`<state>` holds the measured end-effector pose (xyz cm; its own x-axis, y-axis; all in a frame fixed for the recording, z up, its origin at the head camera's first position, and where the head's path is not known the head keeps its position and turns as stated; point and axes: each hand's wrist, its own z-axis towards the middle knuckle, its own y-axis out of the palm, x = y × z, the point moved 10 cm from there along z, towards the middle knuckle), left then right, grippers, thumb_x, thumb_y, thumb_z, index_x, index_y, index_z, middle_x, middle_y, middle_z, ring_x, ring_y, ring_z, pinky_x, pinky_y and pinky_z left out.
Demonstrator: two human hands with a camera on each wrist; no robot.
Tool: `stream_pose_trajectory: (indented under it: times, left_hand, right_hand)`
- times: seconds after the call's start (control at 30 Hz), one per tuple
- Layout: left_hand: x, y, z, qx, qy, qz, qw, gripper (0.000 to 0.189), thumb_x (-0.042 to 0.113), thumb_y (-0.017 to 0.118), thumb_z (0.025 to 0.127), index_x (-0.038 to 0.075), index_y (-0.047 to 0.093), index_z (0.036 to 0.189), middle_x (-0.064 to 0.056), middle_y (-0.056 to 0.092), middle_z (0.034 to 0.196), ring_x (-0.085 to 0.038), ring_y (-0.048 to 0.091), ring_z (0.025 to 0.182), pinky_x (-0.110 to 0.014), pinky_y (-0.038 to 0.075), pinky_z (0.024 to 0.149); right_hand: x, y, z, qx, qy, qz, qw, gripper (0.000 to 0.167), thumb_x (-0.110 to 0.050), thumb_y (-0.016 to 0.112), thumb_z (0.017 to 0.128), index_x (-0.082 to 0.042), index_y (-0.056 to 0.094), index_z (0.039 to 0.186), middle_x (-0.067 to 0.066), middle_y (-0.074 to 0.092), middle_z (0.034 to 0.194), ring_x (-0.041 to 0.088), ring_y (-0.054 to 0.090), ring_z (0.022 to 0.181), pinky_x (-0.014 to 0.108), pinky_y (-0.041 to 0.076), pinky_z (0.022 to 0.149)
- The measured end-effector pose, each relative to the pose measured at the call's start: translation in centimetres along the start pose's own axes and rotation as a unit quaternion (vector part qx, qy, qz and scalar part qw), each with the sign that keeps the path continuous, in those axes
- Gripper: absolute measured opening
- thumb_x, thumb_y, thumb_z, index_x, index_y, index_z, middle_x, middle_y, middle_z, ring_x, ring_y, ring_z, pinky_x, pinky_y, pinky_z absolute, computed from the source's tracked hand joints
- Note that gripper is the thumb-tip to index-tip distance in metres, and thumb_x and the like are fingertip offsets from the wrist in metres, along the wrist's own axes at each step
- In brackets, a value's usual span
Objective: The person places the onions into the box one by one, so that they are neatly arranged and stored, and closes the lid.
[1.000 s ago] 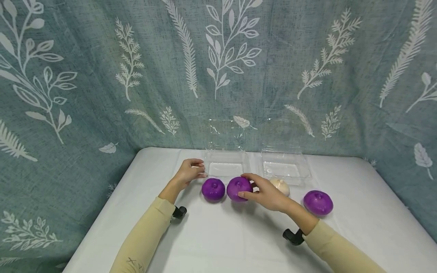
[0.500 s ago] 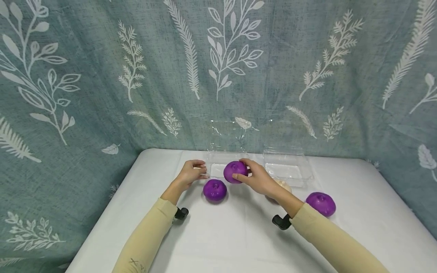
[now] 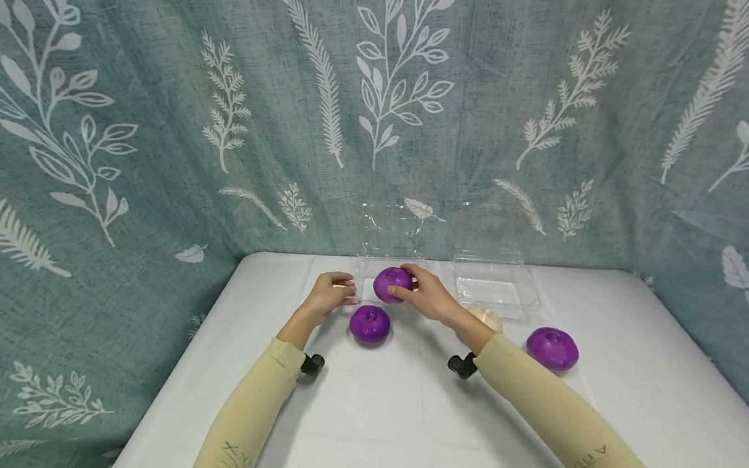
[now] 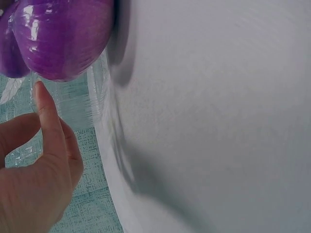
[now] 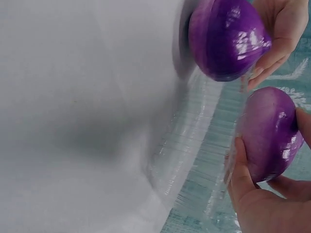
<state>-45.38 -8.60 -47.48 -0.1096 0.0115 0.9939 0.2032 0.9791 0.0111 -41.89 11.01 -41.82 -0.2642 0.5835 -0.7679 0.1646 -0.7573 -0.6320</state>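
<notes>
My right hand (image 3: 430,294) grips a purple onion (image 3: 392,285) with thumb and fingers. It holds the onion over the left clear plastic container (image 3: 422,265), whose lid stands up at the back. In the right wrist view, the held onion (image 5: 267,133) is tilted beside the container's clear wall. My left hand (image 3: 329,296) is at the container's left side, fingers loosely bent; whether they touch the wall is hard to tell. A second purple onion (image 3: 370,324) rests on the table just in front of that container.
Another clear container (image 3: 497,292) with its lid up stands to the right. A pale, cream-coloured bulb (image 3: 486,317) lies in front of it, partly behind the right forearm. Farther right on the white table (image 3: 386,416) is a third purple onion (image 3: 552,349). A patterned curtain (image 3: 263,117) hangs behind.
My right hand has lifted the onion from beside the other one and carried it back and left, over the left container. The left hand has stayed nearly in place.
</notes>
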Motion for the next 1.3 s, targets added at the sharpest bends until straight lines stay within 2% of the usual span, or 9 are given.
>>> stream_pose_trajectory:
  times: [0.23,0.37,0.53,0.8,1.03,1.3]
  left_hand:
    - [0.1,0.0,-0.2,0.001,0.001,0.0,1.0,0.044,-0.012,0.055,0.098,-0.018,0.045,0.141,-0.021,0.052,0.115,-0.034,0.061,0.103,-0.029,0.066,0.083]
    - [0.0,0.0,-0.4,0.003,-0.003,0.005,1.0,0.044,-0.011,0.054,0.099,-0.018,0.045,0.141,-0.023,0.052,0.118,-0.032,0.062,0.101,-0.03,0.066,0.084]
    - [-0.2,0.1,-0.4,0.004,-0.004,0.007,1.0,0.043,-0.01,0.054,0.1,-0.017,0.046,0.142,-0.022,0.052,0.117,-0.037,0.061,0.108,-0.031,0.066,0.085]
    - [0.6,0.3,-0.2,0.002,-0.001,0.013,0.9999,0.044,-0.013,0.054,0.098,-0.019,0.045,0.141,-0.018,0.051,0.112,-0.042,0.059,0.113,-0.029,0.066,0.083]
    - [0.4,0.2,-0.2,0.007,-0.008,0.007,0.9999,0.044,-0.014,0.054,0.098,-0.019,0.045,0.141,-0.019,0.051,0.112,-0.038,0.061,0.109,-0.031,0.066,0.085]
    - [0.2,0.1,0.0,0.009,-0.002,0.004,0.9999,0.045,-0.015,0.054,0.097,-0.019,0.045,0.14,-0.019,0.051,0.112,-0.029,0.062,0.097,-0.031,0.066,0.083]
  right_hand:
    - [-0.1,0.9,1.5,-0.013,-0.029,-0.011,0.9994,0.066,-0.028,0.071,0.098,0.007,0.044,0.147,0.025,0.06,0.133,0.036,0.063,0.115,0.043,0.062,0.095]
    - [0.1,1.5,2.3,-0.022,-0.039,-0.01,0.9989,0.066,-0.029,0.071,0.098,0.007,0.045,0.147,0.025,0.06,0.134,0.037,0.064,0.115,0.044,0.061,0.096]
    - [0.5,2.3,3.2,-0.037,-0.048,-0.007,0.9982,0.067,-0.031,0.071,0.098,0.005,0.045,0.147,0.025,0.06,0.135,0.036,0.064,0.116,0.043,0.061,0.098]
    - [1.4,2.2,4.9,-0.028,-0.05,-0.013,0.9983,0.07,-0.028,0.07,0.098,0.006,0.04,0.151,0.027,0.053,0.144,0.041,0.06,0.124,0.049,0.054,0.108]
    - [2.0,3.1,5.9,-0.04,-0.042,-0.042,0.9974,0.072,-0.031,0.071,0.098,0.007,0.04,0.15,0.027,0.051,0.146,0.041,0.054,0.131,0.05,0.048,0.115]
    - [2.2,3.7,6.0,-0.056,-0.035,-0.055,0.9963,0.07,-0.032,0.072,0.098,0.005,0.044,0.149,0.025,0.055,0.143,0.039,0.058,0.128,0.049,0.05,0.113]
